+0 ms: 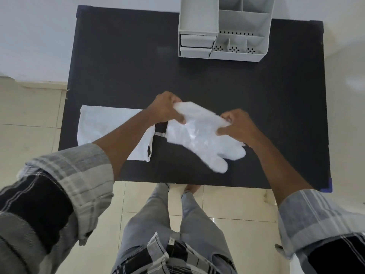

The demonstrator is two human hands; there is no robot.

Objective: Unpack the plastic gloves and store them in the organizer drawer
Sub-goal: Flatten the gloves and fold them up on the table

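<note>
While the plastic gloves (199, 135) are held just above the near middle of the black table (118, 66), their cuff end is pinched at the far-left corner by the left hand (166, 109) and at the right edge by the right hand (237, 125), each with thumb pressed against fingers on the film. The glove fingers hang toward the near right. The emptied white packaging (104, 127) lies flat to the left, just beside the gloves. The step in hand is judged to be gathering or folding the stack. It would be done well if the film were folded compactly, air pressed out, and both pinches kept firm, since such thin layers are likely to slip apart. The organizer (223, 30) stands at the far edge, its two small drawers (196, 46) on the left side apparently not pulled out, so one should be opened before the bundle is carried over.
</note>
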